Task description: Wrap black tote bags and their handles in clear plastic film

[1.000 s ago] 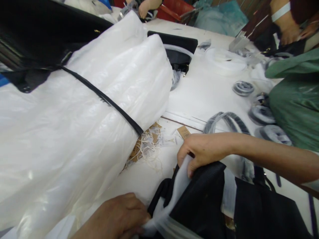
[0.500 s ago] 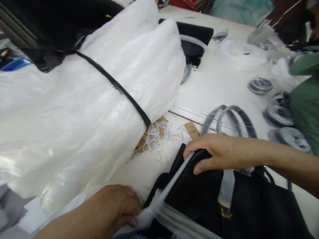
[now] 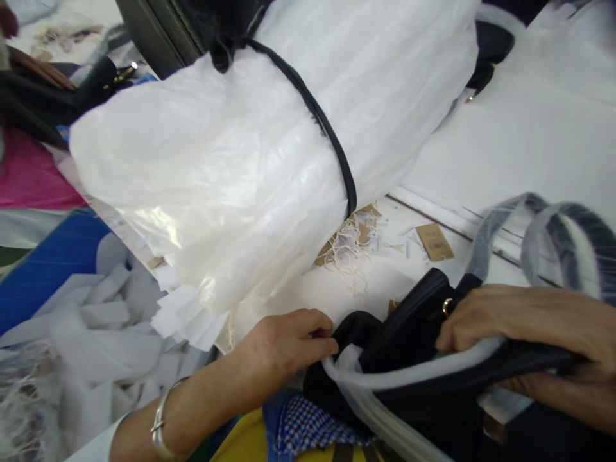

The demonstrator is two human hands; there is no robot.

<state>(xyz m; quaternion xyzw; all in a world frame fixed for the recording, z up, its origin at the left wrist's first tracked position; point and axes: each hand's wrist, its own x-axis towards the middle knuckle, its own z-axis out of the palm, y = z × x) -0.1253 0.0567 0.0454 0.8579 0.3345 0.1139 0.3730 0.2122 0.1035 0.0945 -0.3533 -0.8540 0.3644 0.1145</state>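
Observation:
A black handbag (image 3: pixel 404 321) lies at the lower right with its mouth towards me. A strip of white foam wrap (image 3: pixel 423 375) runs along its edge, and a clear-wrapped strap hangs down the near side. My left hand (image 3: pixel 293 340), with a silver bangle on the wrist, pinches the bag's left corner where the foam begins. Gripping the rim at the right is my right hand (image 3: pixel 524 327), its fingertips partly hidden inside the bag, beside a small gold ring. Film-wrapped handles (image 3: pixel 548 237) arch up behind the right hand.
A large white plastic bundle (image 3: pixel 240 167) with a black strap across it fills the middle of the table. Strung paper tags (image 3: pixel 353 247) and a brown tag (image 3: pixel 434 242) lie beside it. White paper pieces (image 3: pixel 110 314) and a blue panel (image 3: pixel 52 263) are at left.
The view has swung left. My right hand has shifted from the bag's top corner to further along its rim, and the bag's mouth shows more. My left hand stays at the foam strip's end.

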